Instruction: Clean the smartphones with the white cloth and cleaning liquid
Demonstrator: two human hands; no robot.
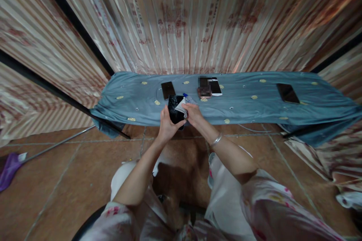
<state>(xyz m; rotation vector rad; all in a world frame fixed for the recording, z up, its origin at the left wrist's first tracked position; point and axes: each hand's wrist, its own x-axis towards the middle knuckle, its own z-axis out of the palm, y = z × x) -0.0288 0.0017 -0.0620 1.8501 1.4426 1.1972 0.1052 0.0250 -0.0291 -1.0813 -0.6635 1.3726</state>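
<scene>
A black smartphone with whitish smears on its screen is held in my left hand, fingers along its left side and thumb across the bottom. My right hand pinches a folded pale grey cloth, which lies against the phone's screen. Both hands are above the front edge of the blue covered table. Just beyond the right hand is a small clear object with a blue top, partly hidden. Another dark phone lies behind the held one.
A black and white flat device lies at the table's middle beside a pixelated patch. Farther right is a dark phone. Pleated curtains hang behind, and black poles slant at the sides. A purple item lies on the tiled floor.
</scene>
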